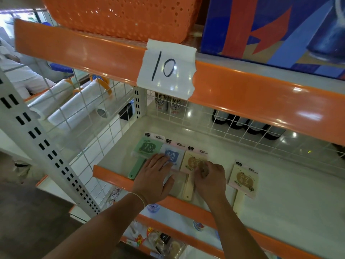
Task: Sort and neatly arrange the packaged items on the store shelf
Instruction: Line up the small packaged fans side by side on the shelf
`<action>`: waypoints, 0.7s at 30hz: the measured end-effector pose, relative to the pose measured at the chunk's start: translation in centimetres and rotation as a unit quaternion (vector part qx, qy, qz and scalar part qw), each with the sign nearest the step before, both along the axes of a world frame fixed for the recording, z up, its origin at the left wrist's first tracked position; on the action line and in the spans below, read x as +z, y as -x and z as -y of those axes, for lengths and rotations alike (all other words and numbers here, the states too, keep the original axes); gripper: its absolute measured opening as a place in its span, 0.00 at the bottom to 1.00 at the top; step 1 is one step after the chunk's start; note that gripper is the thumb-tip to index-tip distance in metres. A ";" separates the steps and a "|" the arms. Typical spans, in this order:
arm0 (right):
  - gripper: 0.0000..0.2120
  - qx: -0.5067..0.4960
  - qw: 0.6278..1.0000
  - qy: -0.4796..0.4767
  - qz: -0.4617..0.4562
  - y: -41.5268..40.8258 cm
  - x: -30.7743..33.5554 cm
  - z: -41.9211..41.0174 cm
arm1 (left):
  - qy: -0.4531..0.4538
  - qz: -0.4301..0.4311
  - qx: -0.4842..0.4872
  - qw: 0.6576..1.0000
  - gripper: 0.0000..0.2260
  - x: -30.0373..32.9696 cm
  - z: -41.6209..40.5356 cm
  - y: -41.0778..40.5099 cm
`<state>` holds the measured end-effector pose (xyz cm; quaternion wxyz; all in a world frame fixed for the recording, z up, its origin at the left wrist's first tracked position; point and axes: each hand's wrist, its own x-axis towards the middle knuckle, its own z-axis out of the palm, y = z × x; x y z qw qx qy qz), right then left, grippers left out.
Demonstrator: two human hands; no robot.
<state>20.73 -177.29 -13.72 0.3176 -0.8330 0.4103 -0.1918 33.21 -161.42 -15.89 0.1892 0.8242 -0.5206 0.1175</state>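
On shelf [280, 193]: left hand [155, 176] flat, fingers straight, pressing blue pack [172, 156]; right hand [210, 177] fingers pinching beige pack [194, 161]. Risk: tugging it may skew the neighbouring row.

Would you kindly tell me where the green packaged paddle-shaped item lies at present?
In the head view, the green packaged paddle-shaped item lies flat at the shelf's left end, beside the blue packaged item under the left hand.

Store interior, bright and even, lit from overhead: round lamp reflections on the glossy orange shelf edge [261, 94] and the pale shelf floor [280, 193]. Soft, faint shadows under the hands. Wide-angle bending at the borders; upper corners and background slightly blurred.
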 end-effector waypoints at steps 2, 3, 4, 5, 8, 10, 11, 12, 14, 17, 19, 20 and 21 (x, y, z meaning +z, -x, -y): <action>0.18 0.001 1.000 0.008 -0.002 -0.1 -0.2 -0.2 | 0.002 0.001 -0.003 1.000 0.20 0.0 0.0 0.0; 0.18 0.002 1.000 0.010 -0.002 -0.2 -0.4 -0.3 | 0.003 0.001 -0.003 1.000 0.20 0.0 0.0 -0.1; 0.18 0.004 1.000 0.016 0.002 -0.3 -0.5 -0.3 | 0.003 0.002 -0.004 1.000 0.20 -0.1 0.0 -0.1; 0.18 0.005 1.000 0.021 0.008 -0.3 -0.7 -0.4 | 0.004 0.002 -0.004 1.000 0.20 -0.1 0.0 -0.1; 0.18 0.000 0.999 0.031 0.015 -0.4 -1.1 -0.5 | 0.007 0.002 -0.004 1.000 0.20 -0.1 0.0 -0.1; 0.19 -0.002 0.999 0.035 0.020 -0.3 -1.3 -0.6 | 0.008 0.000 -0.003 1.000 0.20 0.0 0.0 -0.1; 0.18 -0.002 0.999 0.035 0.026 -0.2 -1.4 -0.7 | 0.007 -0.001 -0.003 1.000 0.20 -0.1 0.0 -0.1; 0.18 -0.002 0.999 0.036 0.034 -0.1 -1.4 -0.8 | 0.006 -0.001 -0.002 1.000 0.20 -0.1 0.0 -0.1; 0.17 -0.002 0.998 0.032 0.052 0.2 -1.5 -0.8 | 0.001 0.001 -0.001 1.000 0.20 -0.1 0.0 -0.1; 0.16 -0.011 0.997 0.019 0.069 0.6 -1.6 -0.5 | -0.006 -0.001 -0.001 1.000 0.21 -0.2 0.0 -0.2; 0.14 -0.023 0.996 0.011 0.086 0.8 -1.8 -0.3 | -0.008 -0.008 -0.002 1.000 0.21 -0.2 0.0 -0.2; 0.13 -0.030 0.995 0.009 0.095 0.9 -1.9 -0.1 | -0.009 -0.010 -0.002 1.000 0.21 -0.2 0.0 -0.2; 0.12 -0.038 0.994 0.006 0.102 0.9 -2.0 -0.1 | -0.009 -0.012 -0.003 1.000 0.21 -0.2 0.0 -0.2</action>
